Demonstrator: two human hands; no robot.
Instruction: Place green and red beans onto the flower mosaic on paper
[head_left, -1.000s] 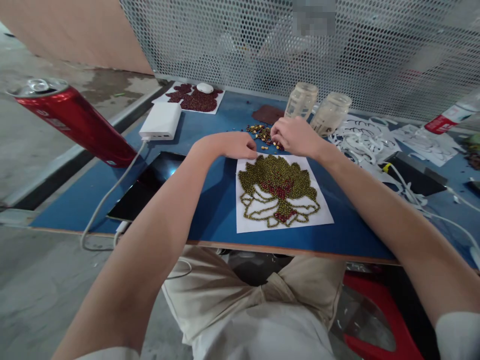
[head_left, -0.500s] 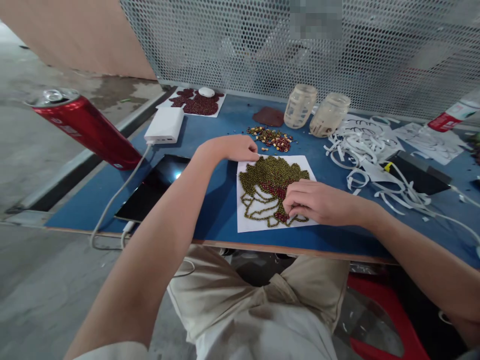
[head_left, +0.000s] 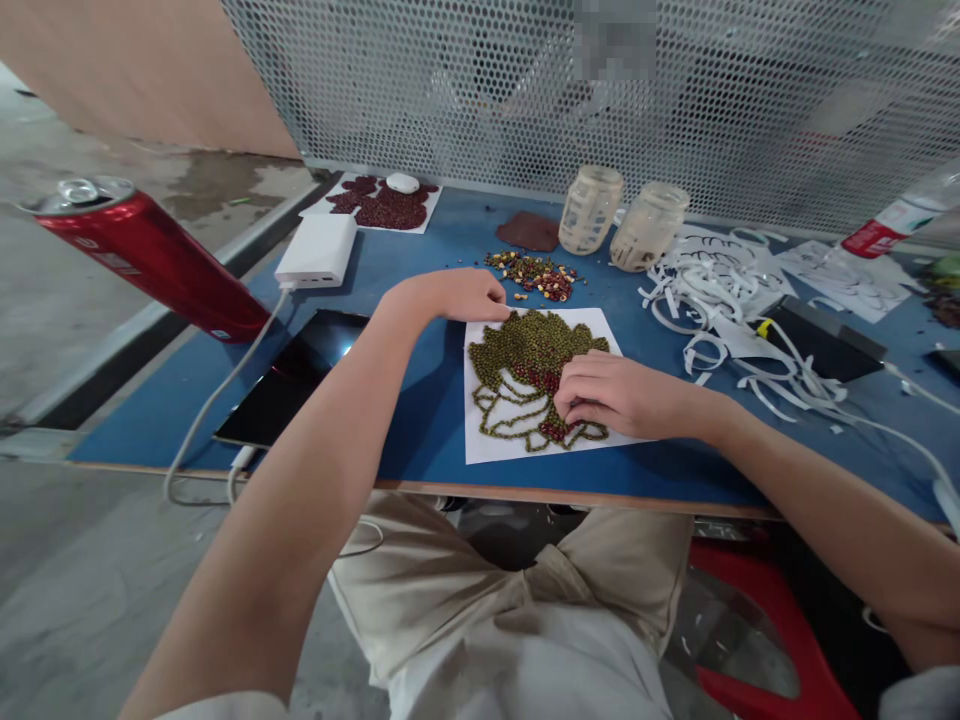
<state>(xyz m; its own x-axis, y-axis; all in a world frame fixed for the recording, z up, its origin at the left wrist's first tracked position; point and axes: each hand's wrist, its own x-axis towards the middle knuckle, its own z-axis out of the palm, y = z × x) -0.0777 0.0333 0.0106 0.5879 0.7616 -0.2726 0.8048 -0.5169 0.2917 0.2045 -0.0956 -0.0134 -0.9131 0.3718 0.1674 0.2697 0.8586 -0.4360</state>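
On a blue table lies a white sheet of paper (head_left: 480, 445) bearing a picture laid out in beans. Green beans (head_left: 536, 335) fill its upper part and form thin outlines below; dark red beans (head_left: 553, 430) sit around the middle and lower centre. My left hand (head_left: 474, 295) is closed at the sheet's upper left corner, with its fingers curled under. Over the right side of the picture my right hand (head_left: 600, 390) is closed in a pinch, fingertips down close to the beans. Whatever either hand holds is hidden by the fingers.
Behind the sheet lie a loose pile of mixed beans (head_left: 536, 275), a brown patch (head_left: 529, 231) and two jars (head_left: 590, 210). White paper strips and cables (head_left: 697, 300) spread rightward. Leftward are a red can (head_left: 157, 260), a power bank (head_left: 317, 250) and a phone (head_left: 292, 375).
The view has shifted slightly. My right hand has moved a little left and away from me over the bean picture. My left hand stays at the sheet's corner.
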